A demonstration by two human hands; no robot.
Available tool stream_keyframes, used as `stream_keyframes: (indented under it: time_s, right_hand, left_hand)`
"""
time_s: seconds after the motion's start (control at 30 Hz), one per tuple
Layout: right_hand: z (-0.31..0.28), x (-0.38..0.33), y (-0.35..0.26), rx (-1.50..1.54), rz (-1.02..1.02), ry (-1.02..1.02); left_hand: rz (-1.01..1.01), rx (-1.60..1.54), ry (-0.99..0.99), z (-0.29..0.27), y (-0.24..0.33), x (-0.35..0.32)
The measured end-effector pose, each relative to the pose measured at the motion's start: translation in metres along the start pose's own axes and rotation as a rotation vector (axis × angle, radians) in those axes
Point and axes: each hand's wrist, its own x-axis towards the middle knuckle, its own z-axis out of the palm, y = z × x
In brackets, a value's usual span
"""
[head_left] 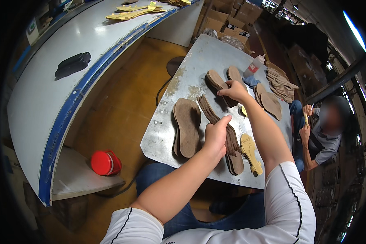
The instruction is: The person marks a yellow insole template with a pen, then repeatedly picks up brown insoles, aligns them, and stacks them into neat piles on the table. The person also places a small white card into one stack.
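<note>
On the metal worktop (166,134), the left hand (215,136) has its grip closed on a fanned row of brown insoles (221,130) at the centre. Right hand (234,90) presses an insole (217,81) nearer the far edge, fingers curled; full closure cannot be determined.

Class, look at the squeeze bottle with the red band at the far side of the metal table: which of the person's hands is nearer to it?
Right. The right hand rests on a brown insole just short of the squeeze bottle; the left hand is farther back, on the fanned row of insoles.
</note>
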Motion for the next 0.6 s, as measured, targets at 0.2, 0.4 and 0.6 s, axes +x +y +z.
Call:
stream_keyframes:
  time_s: [0.2, 0.4, 0.6]
  right_hand:
    - [-0.021, -0.061, -0.002, 0.785, 0.05, -0.171]
    - [-0.043, -0.136, -0.002, 0.869, 0.021, -0.153]
    - [-0.05, -0.203, 0.003, 0.952, 0.019, -0.091]
  left_hand:
    - [0.113, -0.039, 0.034, -0.001, -0.001, 0.008]
    - [0.152, -0.006, 0.026, -0.005, -0.001, 0.013]
    - [0.087, 0.102, -0.09, -0.007, -0.007, 0.008]
